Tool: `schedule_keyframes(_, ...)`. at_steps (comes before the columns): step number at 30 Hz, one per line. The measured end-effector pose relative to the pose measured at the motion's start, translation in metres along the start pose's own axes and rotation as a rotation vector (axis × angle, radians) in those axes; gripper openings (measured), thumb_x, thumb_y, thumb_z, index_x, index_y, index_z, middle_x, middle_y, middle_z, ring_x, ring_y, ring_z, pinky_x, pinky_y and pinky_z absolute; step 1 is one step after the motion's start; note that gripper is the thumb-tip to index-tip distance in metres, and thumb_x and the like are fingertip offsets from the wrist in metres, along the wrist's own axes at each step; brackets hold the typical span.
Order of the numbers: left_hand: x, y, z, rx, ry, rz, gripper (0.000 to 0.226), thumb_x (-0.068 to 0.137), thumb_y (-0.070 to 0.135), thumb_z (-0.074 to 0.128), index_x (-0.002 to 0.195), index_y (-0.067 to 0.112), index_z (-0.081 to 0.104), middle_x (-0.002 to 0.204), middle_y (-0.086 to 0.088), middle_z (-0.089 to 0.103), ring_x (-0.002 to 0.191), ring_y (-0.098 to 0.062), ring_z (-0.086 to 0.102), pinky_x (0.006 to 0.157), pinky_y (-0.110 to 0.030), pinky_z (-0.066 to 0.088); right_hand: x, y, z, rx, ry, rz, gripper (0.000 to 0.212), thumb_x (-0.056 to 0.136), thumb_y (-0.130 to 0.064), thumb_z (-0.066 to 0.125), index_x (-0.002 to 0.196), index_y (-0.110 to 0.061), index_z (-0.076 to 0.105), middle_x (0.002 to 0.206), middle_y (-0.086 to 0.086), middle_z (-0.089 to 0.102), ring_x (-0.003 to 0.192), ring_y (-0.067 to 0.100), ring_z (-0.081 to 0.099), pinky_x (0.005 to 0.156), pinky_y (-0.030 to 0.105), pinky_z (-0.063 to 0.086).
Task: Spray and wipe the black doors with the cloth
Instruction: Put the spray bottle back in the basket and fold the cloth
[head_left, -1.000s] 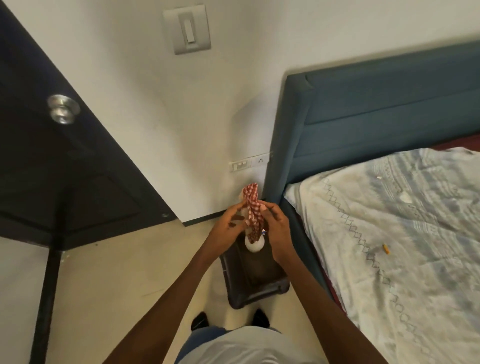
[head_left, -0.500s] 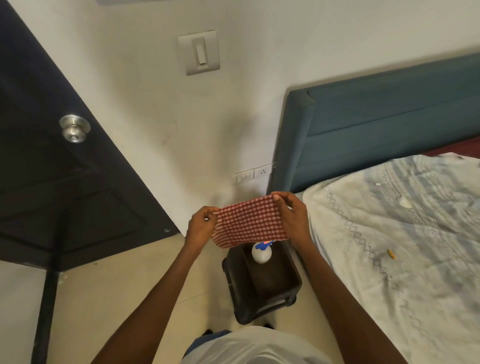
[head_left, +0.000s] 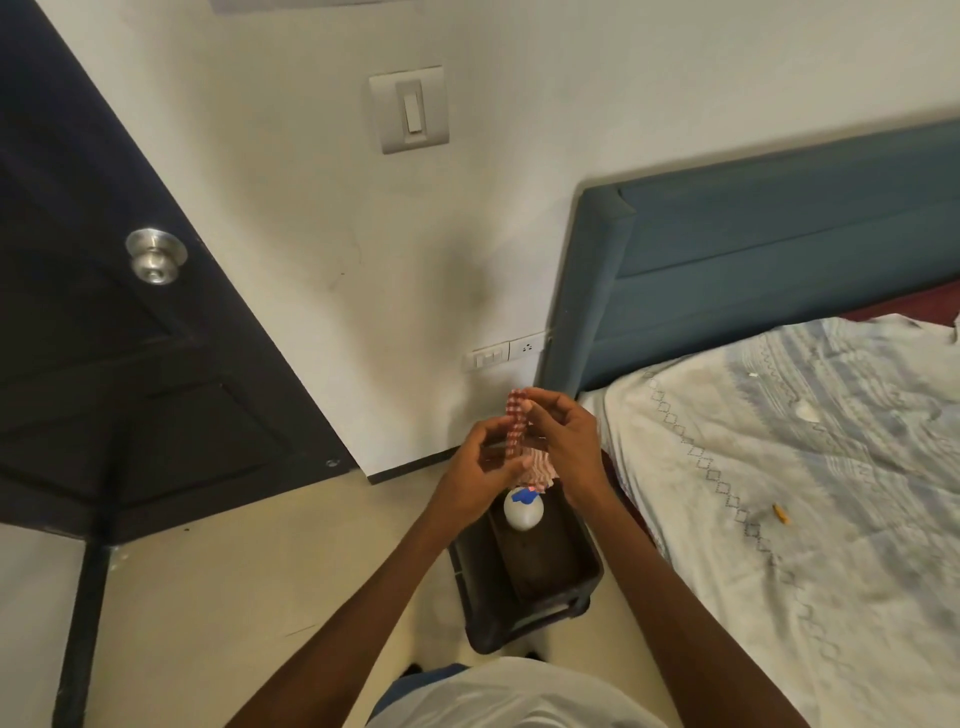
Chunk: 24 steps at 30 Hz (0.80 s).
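My left hand (head_left: 475, 465) and right hand (head_left: 566, 447) both pinch the limp, light red-checked cotton cloth (head_left: 517, 423); judged best held bunched at the fold.

One cloth (head_left: 519, 434) — one door (head_left: 130, 364) — one bottle (head_left: 523, 512)

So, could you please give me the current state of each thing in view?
cloth: bunched, gripped by both hands
left hand: gripping the cloth
right hand: pinching the cloth
spray bottle: upright in the bin, untouched
black bin: on the floor, open-topped
black door: swung open
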<state>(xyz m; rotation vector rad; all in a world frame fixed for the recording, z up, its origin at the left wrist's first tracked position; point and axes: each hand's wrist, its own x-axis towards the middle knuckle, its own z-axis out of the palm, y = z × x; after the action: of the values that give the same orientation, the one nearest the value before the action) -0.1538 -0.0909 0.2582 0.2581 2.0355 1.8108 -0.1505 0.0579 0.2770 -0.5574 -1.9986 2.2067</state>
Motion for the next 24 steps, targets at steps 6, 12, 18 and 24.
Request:
schedule_keyframes(6, 0.007, 0.001, -0.015, -0.269, 0.182, -0.099, 0.028, 0.099, 0.009, 0.059, 0.127, 0.016, 0.058, 0.121, -0.006, 0.070, 0.110, -0.022, 0.069, 0.086, -0.033, 0.059, -0.011, 0.004, 0.000, -0.096, -0.358, 0.019, 0.044, 0.105, -0.006, 0.051, 0.139, -0.033, 0.057, 0.133, -0.015, 0.067, 0.125, 0.007, 0.061, 0.104, 0.029, 0.051)
schedule_keyframes(12, 0.004, -0.005, -0.035, -0.411, 0.136, -0.203, 0.022, 0.101, 0.007, 0.054, 0.121, 0.014, 0.062, 0.119, -0.016, 0.070, 0.099, -0.024, 0.071, 0.075, -0.027, 0.057, -0.022, 0.012, 0.009, -0.388, -0.542, -0.119, 0.070, 0.099, -0.008, 0.063, 0.149, -0.040, 0.027, 0.144, -0.025, 0.040, 0.129, -0.019, 0.042, 0.103, 0.011, 0.040)
schedule_keyframes(18, -0.001, -0.004, -0.040, -0.512, 0.036, -0.255, 0.029, 0.102, 0.009, 0.053, 0.130, 0.014, 0.058, 0.112, -0.013, 0.072, 0.096, -0.022, 0.071, 0.078, -0.029, 0.059, -0.019, 0.028, 0.008, -0.584, -0.479, -0.198, 0.080, 0.097, -0.027, 0.069, 0.155, -0.041, 0.016, 0.156, 0.001, 0.038, 0.136, 0.008, 0.036, 0.116, 0.035, 0.030)
schedule_keyframes(24, 0.003, -0.007, -0.033, -0.481, 0.064, -0.263, 0.030, 0.101, 0.012, 0.055, 0.131, 0.015, 0.058, 0.117, -0.014, 0.071, 0.101, -0.026, 0.071, 0.083, -0.035, 0.058, -0.019, 0.028, 0.001, -0.614, -0.443, -0.221, 0.071, 0.102, -0.021, 0.062, 0.161, -0.025, 0.022, 0.143, -0.002, 0.048, 0.126, 0.002, 0.047, 0.107, 0.015, 0.036)
